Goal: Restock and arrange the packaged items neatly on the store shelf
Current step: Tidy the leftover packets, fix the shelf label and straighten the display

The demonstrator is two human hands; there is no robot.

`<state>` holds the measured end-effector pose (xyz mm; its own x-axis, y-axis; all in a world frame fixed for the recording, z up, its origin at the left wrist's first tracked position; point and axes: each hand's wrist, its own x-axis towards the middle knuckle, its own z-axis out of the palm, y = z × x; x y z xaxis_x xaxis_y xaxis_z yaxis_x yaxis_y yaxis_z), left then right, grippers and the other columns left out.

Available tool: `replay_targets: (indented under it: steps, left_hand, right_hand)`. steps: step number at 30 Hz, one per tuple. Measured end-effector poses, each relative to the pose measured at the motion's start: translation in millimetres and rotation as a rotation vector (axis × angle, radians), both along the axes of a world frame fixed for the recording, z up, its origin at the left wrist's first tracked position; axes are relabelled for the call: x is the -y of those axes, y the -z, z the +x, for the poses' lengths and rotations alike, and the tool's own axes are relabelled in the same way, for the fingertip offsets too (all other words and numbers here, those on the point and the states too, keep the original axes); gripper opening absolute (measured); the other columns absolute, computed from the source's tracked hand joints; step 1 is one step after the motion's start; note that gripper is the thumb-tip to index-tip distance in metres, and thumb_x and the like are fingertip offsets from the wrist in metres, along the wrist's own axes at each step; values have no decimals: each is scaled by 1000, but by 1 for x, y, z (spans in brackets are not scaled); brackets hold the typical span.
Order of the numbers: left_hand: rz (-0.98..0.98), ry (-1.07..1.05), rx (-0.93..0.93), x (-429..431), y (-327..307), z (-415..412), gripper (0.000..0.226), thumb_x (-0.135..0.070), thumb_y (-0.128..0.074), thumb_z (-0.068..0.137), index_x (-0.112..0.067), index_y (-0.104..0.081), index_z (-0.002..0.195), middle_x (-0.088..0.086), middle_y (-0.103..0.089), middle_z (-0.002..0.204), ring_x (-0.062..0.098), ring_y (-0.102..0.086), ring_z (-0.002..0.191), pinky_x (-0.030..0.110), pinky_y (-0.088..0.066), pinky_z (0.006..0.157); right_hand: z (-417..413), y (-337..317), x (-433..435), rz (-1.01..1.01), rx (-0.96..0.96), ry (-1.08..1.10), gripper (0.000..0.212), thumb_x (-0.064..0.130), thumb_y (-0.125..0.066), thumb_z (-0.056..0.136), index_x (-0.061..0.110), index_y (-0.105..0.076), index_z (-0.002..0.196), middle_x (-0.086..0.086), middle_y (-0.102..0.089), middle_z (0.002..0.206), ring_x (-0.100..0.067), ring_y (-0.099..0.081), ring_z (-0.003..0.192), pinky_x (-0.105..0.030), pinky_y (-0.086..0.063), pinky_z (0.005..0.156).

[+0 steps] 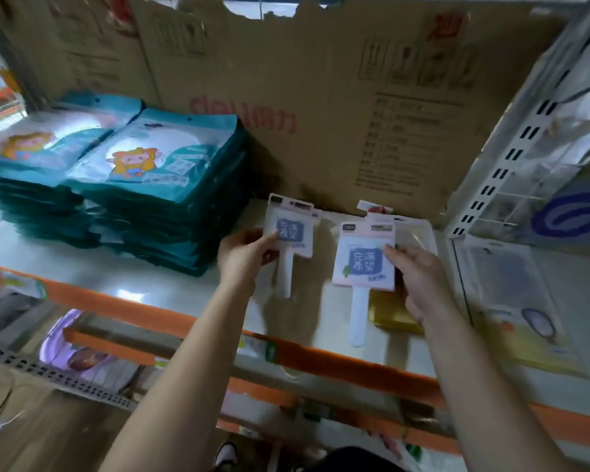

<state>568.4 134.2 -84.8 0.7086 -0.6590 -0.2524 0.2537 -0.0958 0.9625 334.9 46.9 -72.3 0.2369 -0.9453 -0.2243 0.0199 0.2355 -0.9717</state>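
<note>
Left hand point(244, 258) pinches the left packaged fan point(293, 229), right hand point(419, 281) the right packaged fan point(365, 264), by card edges; both seem light, stiff, slick-wrapped, so edge pinches suit.

Pale shelf point(116, 277), orange front edge: teal packet stacks point(157, 199) left, yellow packet point(385, 313) right, cardboard box point(321, 114) along the back.

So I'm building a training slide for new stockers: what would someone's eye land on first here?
Most likely the two hands over the shelf: the left hand pinches one white fan pack and the right hand holds a matching fan pack beside it, both with blue-lettered panels and white handles. Next come the tall teal pouch stacks on its left, in front of the big cardboard box along the back.
</note>
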Motion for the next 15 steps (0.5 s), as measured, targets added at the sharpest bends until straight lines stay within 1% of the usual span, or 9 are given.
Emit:
replay_targets:
  steps: [2, 3, 5, 6, 8, 11, 13, 15]
  left_hand:
    - [2, 106, 6, 14, 4, 9, 21, -26, -76, 80, -19, -61, 92, 0, -72, 78, 5, -70, 65, 14, -51, 55]
    - [21, 128, 70, 19, 7, 14, 21, -28, -77, 79, -21, -60, 91, 0, -71, 81, 4, -70, 65, 15, -52, 56]
    - [89, 123, 307, 23, 13, 22, 23, -37, -79, 75, -21, -66, 85, -1, -72, 80, 6, -70, 64, 19, -52, 57]
    - [120, 125, 433, 22, 15, 25, 25, -41, -79, 75, -20, -69, 84, -3, -72, 77, 7, -69, 63, 18, -51, 56]
    - [167, 180, 610, 21, 19, 30, 27, -45, -73, 80, -19, -72, 87, -9, -69, 74, 0, -64, 62, 11, -44, 55]
    - [177, 227, 735, 21, 20, 38, 27, -42, -68, 85, -18, -72, 95, -23, -58, 67, -11, -56, 54, 1, -38, 50]
    - [183, 243, 763, 26, 21, 42, 28, -43, -67, 86, -17, -72, 95, -22, -57, 65, -11, -53, 57, 3, -38, 49]
    - [213, 278, 769, 30, 22, 45, 28, -46, -65, 87, -18, -71, 90, -15, -64, 69, -7, -56, 61, 7, -35, 52]
  right_hand:
    - [4, 1, -1, 11, 1, 32, 9, 20, -64, 92, 14, -70, 94, -2, -76, 86, -15, -73, 77, -22, -56, 55]
    - [7, 0, -3, 20, 4, 52, 9, 19, -65, 92, 12, -70, 94, -3, -76, 85, -15, -73, 77, -22, -55, 55]
    - [12, 1, -5, 30, -3, 95, 8, 17, -65, 91, 12, -70, 94, -4, -76, 85, -16, -73, 76, -25, -57, 57]
    - [13, 1, -6, 33, -11, 109, 7, 17, -65, 91, 12, -70, 93, -4, -76, 85, -16, -73, 78, -27, -58, 61]
    - [17, 5, -9, 37, -29, 135, 8, 18, -65, 91, 12, -70, 95, -5, -76, 87, -18, -73, 81, -32, -57, 71]
    - [28, 9, -16, 41, -35, 175, 12, 17, -65, 91, 9, -70, 98, -6, -76, 89, -21, -73, 85, -36, -56, 77]
    - [34, 12, -21, 39, -37, 198, 9, 17, -65, 91, 11, -70, 95, -4, -76, 86, -19, -73, 83, -34, -56, 74]
    - [39, 12, -24, 40, -29, 214, 7, 17, -64, 91, 12, -70, 92, -3, -76, 84, -16, -73, 79, -32, -55, 71]
